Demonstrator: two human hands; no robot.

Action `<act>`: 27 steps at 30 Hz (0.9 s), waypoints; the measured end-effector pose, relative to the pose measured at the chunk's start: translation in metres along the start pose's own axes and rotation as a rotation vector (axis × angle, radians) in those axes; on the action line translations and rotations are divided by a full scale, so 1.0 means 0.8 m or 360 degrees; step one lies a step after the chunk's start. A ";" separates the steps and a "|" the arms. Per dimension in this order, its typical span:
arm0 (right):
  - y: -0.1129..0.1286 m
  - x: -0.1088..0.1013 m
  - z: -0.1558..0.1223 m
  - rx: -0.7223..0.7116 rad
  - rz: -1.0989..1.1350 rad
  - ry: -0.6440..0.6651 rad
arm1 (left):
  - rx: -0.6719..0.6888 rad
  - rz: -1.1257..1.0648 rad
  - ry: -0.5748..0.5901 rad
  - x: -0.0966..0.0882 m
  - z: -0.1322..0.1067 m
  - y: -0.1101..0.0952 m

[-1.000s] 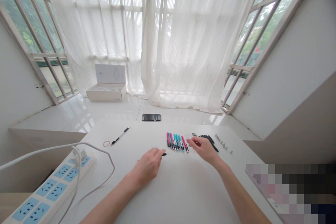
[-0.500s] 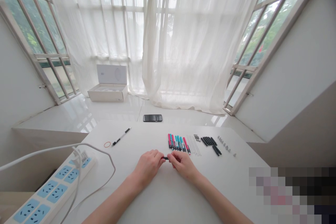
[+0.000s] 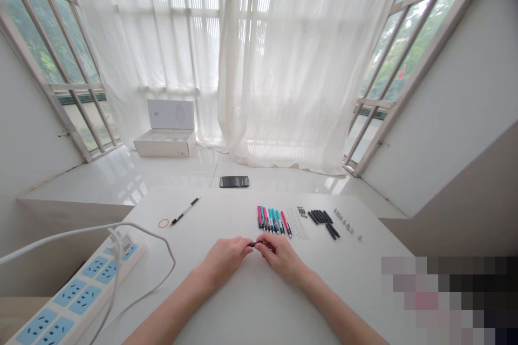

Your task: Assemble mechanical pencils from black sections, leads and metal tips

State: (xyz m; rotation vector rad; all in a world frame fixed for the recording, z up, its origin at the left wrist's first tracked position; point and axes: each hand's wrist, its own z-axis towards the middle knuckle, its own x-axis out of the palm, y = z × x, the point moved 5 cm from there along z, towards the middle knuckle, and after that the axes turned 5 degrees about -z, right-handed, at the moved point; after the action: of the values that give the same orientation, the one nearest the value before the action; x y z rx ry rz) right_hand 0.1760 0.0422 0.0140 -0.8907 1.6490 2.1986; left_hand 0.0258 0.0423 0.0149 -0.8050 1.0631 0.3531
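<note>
Between my two hands is a short black pen part (image 3: 256, 244), mostly covered by the fingers. My left hand (image 3: 230, 256) pinches its left end, while my right hand (image 3: 277, 254) has thumb and fingers closed around the right end. Just beyond the hands lies a row of pink and teal pen barrels (image 3: 272, 220) with dark ends. To their right are thin pale refills (image 3: 297, 223), a cluster of small metal pieces (image 3: 301, 211), several black pen grips (image 3: 320, 217) and a slanting line of small grey cone-shaped tips (image 3: 347, 224).
An assembled black-and-clear pen (image 3: 185, 211) and a rubber band (image 3: 163, 223) lie on the left of the white table (image 3: 259, 302). A power strip (image 3: 76, 291) with a looping white cable (image 3: 172, 259) occupies the left edge. Behind are a phone (image 3: 234, 181) and an open white box (image 3: 164, 143).
My right hand's fingers have shifted on the black part, which now looks slightly tilted. My left hand keeps its pinch. The whole view has slid a little.
</note>
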 end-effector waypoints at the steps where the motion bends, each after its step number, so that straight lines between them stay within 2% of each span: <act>1: 0.000 0.000 0.000 -0.0009 0.0016 -0.0005 | -0.0008 -0.0037 0.0010 0.000 0.000 0.001; 5: -0.002 0.001 0.000 0.0007 0.0140 -0.0004 | -0.0062 -0.0101 -0.0036 0.000 0.000 0.005; 9: -0.004 0.007 0.000 0.0072 0.0292 0.0130 | -0.0022 -0.0093 -0.0066 0.004 0.001 0.004; 14: -0.001 0.000 -0.001 0.0057 0.0277 0.0025 | -0.0027 -0.0071 -0.0129 0.005 0.001 0.005; 21: 0.002 0.006 0.001 0.0108 0.0288 0.0178 | 0.0006 -0.0092 -0.0123 0.003 0.001 0.002; 27: 0.001 0.000 -0.001 0.0060 0.0291 0.0098 | -0.0028 -0.0045 -0.0161 0.001 0.000 0.001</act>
State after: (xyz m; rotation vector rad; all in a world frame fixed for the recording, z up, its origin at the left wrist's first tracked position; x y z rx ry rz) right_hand 0.1756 0.0412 0.0147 -0.8355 1.8622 2.2692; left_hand 0.0256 0.0427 0.0134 -0.8089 0.9543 0.3761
